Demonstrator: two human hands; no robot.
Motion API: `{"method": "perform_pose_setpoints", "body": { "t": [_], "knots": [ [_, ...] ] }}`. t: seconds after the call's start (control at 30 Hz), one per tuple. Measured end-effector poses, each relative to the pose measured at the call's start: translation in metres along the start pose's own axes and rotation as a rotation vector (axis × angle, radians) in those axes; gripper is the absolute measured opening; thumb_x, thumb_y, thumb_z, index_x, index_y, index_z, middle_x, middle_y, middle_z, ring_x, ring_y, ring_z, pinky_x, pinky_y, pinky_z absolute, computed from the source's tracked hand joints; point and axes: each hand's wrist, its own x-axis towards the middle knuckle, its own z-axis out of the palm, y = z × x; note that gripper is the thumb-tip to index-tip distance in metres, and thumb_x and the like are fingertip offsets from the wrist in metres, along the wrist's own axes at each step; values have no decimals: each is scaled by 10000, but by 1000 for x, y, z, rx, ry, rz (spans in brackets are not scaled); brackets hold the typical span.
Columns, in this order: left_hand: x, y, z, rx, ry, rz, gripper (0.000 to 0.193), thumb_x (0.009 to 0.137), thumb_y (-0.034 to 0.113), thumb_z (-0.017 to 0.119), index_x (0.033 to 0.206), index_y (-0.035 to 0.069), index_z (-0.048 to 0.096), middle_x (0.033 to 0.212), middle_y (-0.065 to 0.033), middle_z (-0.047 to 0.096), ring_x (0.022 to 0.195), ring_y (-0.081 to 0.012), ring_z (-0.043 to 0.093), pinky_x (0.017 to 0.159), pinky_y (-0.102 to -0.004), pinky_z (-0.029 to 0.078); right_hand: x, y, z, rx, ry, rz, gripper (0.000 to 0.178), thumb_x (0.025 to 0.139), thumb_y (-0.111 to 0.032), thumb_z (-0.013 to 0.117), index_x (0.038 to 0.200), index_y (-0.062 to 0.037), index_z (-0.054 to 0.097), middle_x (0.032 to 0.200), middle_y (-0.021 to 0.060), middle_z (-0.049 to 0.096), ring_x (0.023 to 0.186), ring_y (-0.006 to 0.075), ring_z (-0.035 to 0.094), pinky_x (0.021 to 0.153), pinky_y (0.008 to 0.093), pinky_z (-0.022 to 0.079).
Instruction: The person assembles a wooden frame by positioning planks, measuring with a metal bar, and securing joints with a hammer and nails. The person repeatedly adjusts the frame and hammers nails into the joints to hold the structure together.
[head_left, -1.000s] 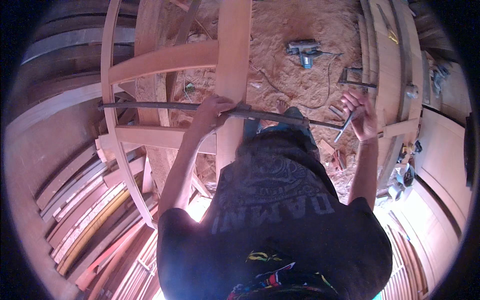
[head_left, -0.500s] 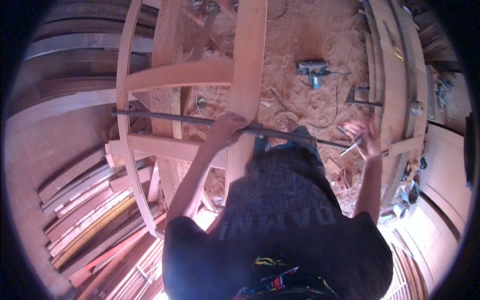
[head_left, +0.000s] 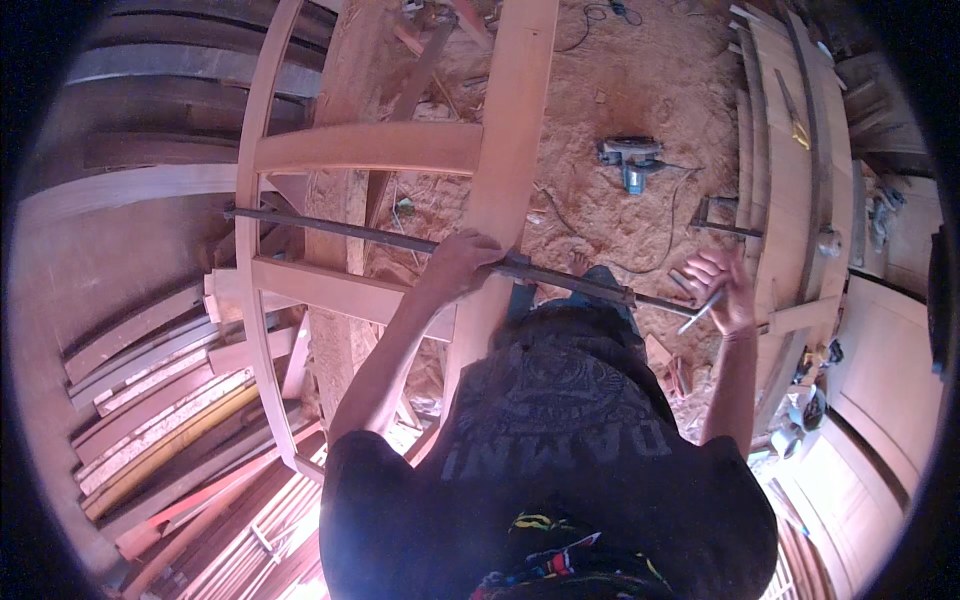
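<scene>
A long dark bar clamp (head_left: 390, 240) lies across a wooden frame (head_left: 365, 150), from its left stile to past the wide right stile (head_left: 515, 110). My left hand (head_left: 465, 265) is closed over the clamp's bar where it crosses that wide stile, its fingers resting on the wood. At the clamp's right end, my right hand (head_left: 725, 290) has its fingers loosely curled about the slim cross handle (head_left: 700, 312) of the screw. One end of that handle sticks out below the fingers. The palm side of my left hand is hidden.
A circular saw (head_left: 630, 160) with a cord sits on the sawdust-covered floor (head_left: 580, 90) ahead. Long boards (head_left: 775, 120) are stacked on the right, with a yellow-handled handsaw (head_left: 800, 135) on them. Several planks (head_left: 170, 430) lean at the lower left. Wooden panels (head_left: 885, 360) stand far right.
The view has shifted slightly. The clamp's cross handle sits at a different angle, and the fingers of my right hand have moved about it. My left hand stays on the bar.
</scene>
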Motion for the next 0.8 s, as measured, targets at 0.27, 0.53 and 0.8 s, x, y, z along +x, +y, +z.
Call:
{"method": "perform_pose_setpoints", "body": {
  "t": [0.27, 0.53, 0.8],
  "knots": [
    [6, 1, 4, 20, 43, 65, 288, 765, 95, 772, 1052, 68, 770, 1063, -86, 742, 1038, -307, 673, 933, -433, 538, -61, 66, -45, -777, 19, 641, 734, 1038, -644, 459, 1366, -4, 610, 1301, 159, 701, 1148, 281, 697, 862, 411, 584],
    [-1, 0, 1, -40, -3, -25, 348, 770, 20, 769, 1115, 66, 769, 1149, -134, 736, 1089, -339, 680, 983, -454, 536, -13, 18, -3, -26, 183, 85, 520, 1071, -460, 536, 1358, -31, 602, 1059, 62, 712, 885, 151, 666, 730, 290, 517],
    [9, 20, -5, -35, -2, -63, 320, 823, 67, 740, 1142, 83, 750, 1160, -102, 721, 1087, -320, 682, 939, -446, 535, -11, 15, 10, -340, 463, -123, 370, 1089, -415, 548, 967, -90, 675, 629, -133, 315, 512, 1, 260, 458, 209, 222]
  ]
}}
